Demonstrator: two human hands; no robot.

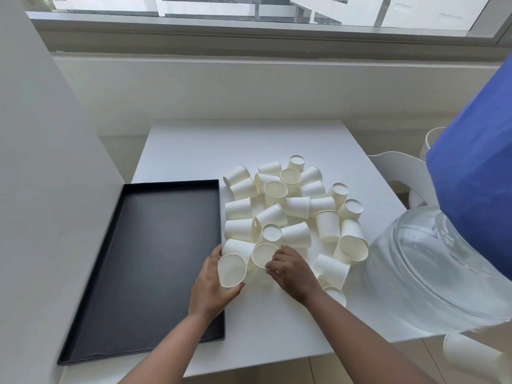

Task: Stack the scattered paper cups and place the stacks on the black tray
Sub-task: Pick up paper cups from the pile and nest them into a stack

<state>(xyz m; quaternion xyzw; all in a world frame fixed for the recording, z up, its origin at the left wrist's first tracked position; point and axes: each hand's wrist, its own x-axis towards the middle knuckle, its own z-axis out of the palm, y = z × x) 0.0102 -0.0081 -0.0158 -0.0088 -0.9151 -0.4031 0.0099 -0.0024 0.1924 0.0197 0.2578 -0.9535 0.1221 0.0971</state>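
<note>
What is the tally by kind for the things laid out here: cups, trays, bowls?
paper cups: 26 that can be told apart; the pile overlaps, so more may be hidden
black tray: 1
glass bowl: 1
Total: 28 visible

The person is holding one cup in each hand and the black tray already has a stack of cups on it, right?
Not quite. The head view shows the black tray holds no cups yet. The rest is right: the left hand grips one cup and the right hand grips another cup.
</note>
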